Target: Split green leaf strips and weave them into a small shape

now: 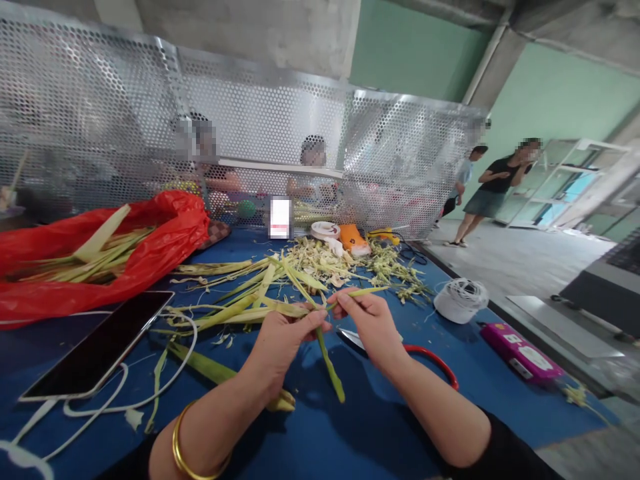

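Both hands meet over the blue table (360, 420). My left hand (295, 333) is closed on a green plant strip (331, 367), whose lower end hangs down toward me. In a pinch, my right hand (367, 320) grips a thin yellow-green strip (369, 291) that points to the right. Where the two strips meet is partly hidden by my fingers. Under my right hand lies a pair of scissors (433, 357) with red handles, its blades partly covered. Long leafy strips (235, 310) are spread out behind my left hand, and a wide green leaf (205, 363) lies beside my left forearm.
At left are a red plastic bag (185, 220) of strips and a tablet (100, 347) with a white cable (125, 400). Small plant pieces (320, 260) are heaped behind my hands. A string roll (460, 300) and purple box (520, 350) sit right. A perforated metal screen (270, 113) stands behind.
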`<control>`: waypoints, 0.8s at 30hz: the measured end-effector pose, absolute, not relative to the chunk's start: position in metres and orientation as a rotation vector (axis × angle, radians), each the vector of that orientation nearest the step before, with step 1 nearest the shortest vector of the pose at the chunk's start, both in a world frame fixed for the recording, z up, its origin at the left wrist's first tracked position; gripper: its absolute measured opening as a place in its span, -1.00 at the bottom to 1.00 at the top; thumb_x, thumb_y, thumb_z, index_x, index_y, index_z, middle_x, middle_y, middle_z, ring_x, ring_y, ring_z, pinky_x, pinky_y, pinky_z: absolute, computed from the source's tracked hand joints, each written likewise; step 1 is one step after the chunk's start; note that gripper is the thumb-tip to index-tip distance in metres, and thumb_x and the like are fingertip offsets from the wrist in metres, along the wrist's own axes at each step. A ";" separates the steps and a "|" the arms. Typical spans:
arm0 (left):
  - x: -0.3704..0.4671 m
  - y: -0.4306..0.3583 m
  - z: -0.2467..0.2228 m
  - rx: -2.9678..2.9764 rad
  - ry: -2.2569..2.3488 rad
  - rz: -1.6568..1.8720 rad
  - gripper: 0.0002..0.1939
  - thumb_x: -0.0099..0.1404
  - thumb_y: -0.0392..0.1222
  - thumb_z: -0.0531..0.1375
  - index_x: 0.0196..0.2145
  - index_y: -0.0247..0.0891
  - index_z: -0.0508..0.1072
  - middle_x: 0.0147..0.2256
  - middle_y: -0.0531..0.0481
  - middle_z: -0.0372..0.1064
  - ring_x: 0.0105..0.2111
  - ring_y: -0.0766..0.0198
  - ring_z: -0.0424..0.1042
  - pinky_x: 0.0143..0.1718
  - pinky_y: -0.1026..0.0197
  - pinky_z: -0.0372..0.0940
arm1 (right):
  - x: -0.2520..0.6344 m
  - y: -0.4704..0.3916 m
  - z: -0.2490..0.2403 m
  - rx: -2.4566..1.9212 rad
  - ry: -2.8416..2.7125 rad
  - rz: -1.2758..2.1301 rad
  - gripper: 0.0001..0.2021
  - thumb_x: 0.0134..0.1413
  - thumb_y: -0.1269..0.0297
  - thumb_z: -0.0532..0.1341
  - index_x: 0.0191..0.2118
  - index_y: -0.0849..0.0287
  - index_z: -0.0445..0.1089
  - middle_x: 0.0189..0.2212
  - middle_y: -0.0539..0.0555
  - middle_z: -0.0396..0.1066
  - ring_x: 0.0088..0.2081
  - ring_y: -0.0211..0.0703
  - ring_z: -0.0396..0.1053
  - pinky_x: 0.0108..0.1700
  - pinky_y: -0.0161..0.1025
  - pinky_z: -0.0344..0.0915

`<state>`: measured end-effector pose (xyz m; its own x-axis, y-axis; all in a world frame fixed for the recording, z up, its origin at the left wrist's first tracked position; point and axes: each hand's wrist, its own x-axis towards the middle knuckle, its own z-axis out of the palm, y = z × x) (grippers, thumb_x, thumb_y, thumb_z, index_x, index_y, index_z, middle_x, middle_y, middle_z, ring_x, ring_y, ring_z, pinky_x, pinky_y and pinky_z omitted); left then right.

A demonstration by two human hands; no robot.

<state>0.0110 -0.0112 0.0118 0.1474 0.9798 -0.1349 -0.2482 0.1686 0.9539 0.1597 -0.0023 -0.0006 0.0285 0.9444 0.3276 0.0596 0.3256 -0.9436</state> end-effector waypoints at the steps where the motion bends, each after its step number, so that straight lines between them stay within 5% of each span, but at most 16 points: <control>1: 0.011 -0.011 0.011 0.966 1.013 1.132 -0.77 -0.04 -0.13 0.38 -0.44 -0.32 0.56 -0.48 -0.01 0.48 -0.42 0.26 0.45 -0.30 0.24 0.35 | 0.159 -0.002 -0.001 -1.037 -1.382 0.916 -0.77 0.09 0.16 0.19 -0.40 0.21 0.48 -0.44 0.05 0.42 -0.44 -0.22 0.35 -0.34 -0.27 0.33; 6: 0.008 -0.007 0.010 1.013 1.059 1.172 -0.70 -0.01 -0.07 0.36 -0.33 -0.30 0.57 -0.30 -0.10 0.54 -0.28 0.16 0.48 -0.35 0.26 0.32 | 0.156 -0.007 -0.002 -1.161 -1.616 0.991 -0.80 0.03 0.16 0.23 -0.47 0.17 0.37 -0.57 -0.03 0.38 -0.51 -0.27 0.34 -0.44 -0.33 0.29; 13: 0.009 -0.005 0.014 1.113 1.230 1.260 -0.74 -0.07 -0.11 0.38 -0.40 -0.28 0.55 -0.45 0.02 0.52 -0.41 0.23 0.43 -0.45 0.30 0.25 | 0.151 -0.011 -0.004 -1.179 -1.592 1.334 -0.67 0.06 0.07 0.16 -0.58 0.18 0.32 -0.71 -0.06 0.30 -0.66 -0.31 0.26 -0.55 -0.36 0.23; 19: 0.007 -0.001 0.006 1.116 1.209 1.306 -0.82 -0.10 -0.13 0.37 -0.55 -0.27 0.52 -0.56 0.03 0.45 -0.50 0.26 0.37 -0.51 0.29 0.22 | 0.153 -0.017 -0.001 -1.093 -1.765 1.150 -0.69 0.13 0.17 0.11 -0.57 0.17 0.34 -0.71 -0.09 0.24 -0.64 -0.35 0.19 -0.56 -0.40 0.15; 24: 0.004 0.002 0.005 1.094 1.182 1.264 -0.77 -0.04 -0.08 0.35 -0.44 -0.29 0.56 -0.41 -0.06 0.53 -0.39 0.22 0.45 -0.45 0.30 0.27 | 0.150 -0.012 -0.004 -1.095 -1.653 1.215 -0.69 0.12 0.12 0.13 -0.55 0.17 0.33 -0.71 -0.09 0.24 -0.64 -0.35 0.21 -0.53 -0.38 0.19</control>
<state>0.0036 0.0017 0.0054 -0.0422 0.9986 -0.0315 -0.0990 0.0272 0.9947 0.1496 -0.0119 -0.0043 -0.3111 0.9447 0.1035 0.1833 0.1665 -0.9689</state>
